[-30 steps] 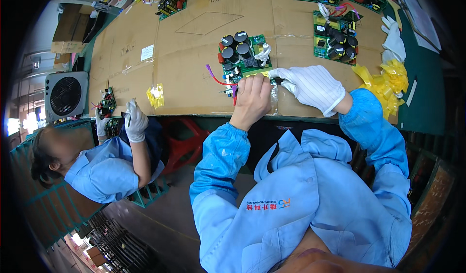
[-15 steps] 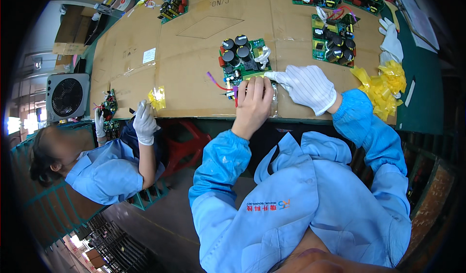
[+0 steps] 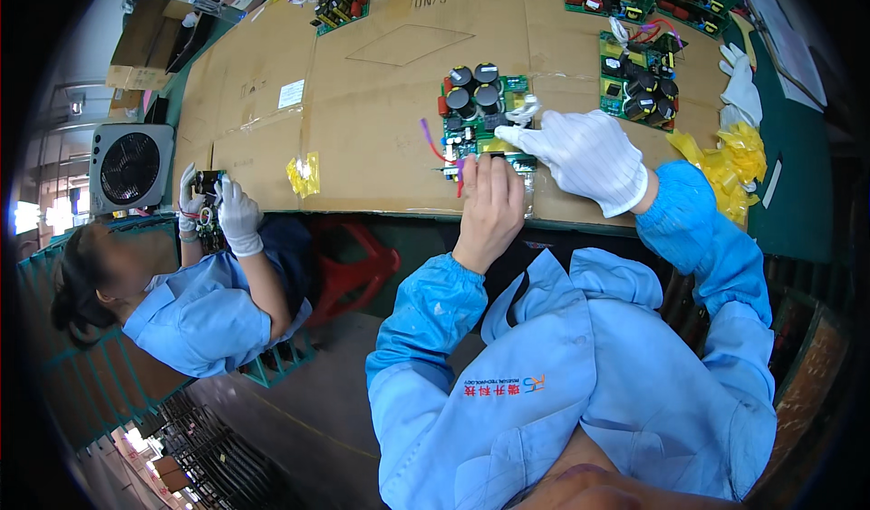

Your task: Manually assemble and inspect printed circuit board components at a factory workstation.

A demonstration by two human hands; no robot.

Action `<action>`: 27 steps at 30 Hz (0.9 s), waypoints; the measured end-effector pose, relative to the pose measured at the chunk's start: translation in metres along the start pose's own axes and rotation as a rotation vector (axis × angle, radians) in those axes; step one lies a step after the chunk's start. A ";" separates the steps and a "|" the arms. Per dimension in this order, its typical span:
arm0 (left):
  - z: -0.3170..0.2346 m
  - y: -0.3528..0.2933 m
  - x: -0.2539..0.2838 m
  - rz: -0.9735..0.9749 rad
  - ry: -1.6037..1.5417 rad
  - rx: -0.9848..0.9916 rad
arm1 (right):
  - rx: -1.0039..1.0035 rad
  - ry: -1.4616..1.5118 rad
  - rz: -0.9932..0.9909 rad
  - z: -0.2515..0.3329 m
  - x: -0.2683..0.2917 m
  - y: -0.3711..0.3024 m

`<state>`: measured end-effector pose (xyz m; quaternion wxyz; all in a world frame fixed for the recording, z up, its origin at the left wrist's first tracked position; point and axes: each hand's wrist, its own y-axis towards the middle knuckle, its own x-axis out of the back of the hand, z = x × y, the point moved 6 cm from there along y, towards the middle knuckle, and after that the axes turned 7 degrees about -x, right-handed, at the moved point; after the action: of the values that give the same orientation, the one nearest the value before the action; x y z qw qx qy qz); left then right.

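Observation:
A green circuit board [image 3: 465,126] with black capacitors, red parts and a white wire bundle [image 3: 524,110] lies on the cardboard in front of me. My bare left hand [image 3: 492,204] is closed at its near edge, fingers side by side, beside a purple-sleeved wire end. A small dark part shows at the fingertips; what lies under them is hidden. My right hand [image 3: 589,161], in a white striped glove, is closed at the board's right side. One gloved digit reaches over the board beside a yellow part, while the other fingers are curled and partly hidden.
To the right are another board [image 3: 639,75], crumpled yellow tape [image 3: 725,170] and a loose white glove [image 3: 741,89]. More boards [image 3: 343,3] stand farther off. At left, a co-worker's gloved hands [image 3: 237,218] hold a board near a fan [image 3: 131,168]. A yellow piece [image 3: 304,174] lies on the cardboard.
The whole view has shifted slightly. My hands keep nearly the same place on the board. The co-worker's nearer hand has moved left to the board, which is now raised between both hands.

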<state>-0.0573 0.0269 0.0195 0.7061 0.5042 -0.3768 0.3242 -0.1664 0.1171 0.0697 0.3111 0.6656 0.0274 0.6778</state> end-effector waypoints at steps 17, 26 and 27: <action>0.037 0.075 0.039 -0.069 -0.297 0.073 | -0.951 -0.296 0.479 -0.070 0.120 -0.188; 0.092 0.100 -0.019 0.196 -0.553 0.101 | -0.457 0.275 0.203 -0.020 0.014 -0.051; 0.093 0.100 -0.019 0.184 -0.564 0.109 | -0.423 0.255 0.244 -0.018 0.004 -0.045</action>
<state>-0.1698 -0.0358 0.0695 0.5132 0.5753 -0.5843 0.2536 -0.1656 0.1617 0.0506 0.3535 0.4935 -0.1562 0.7792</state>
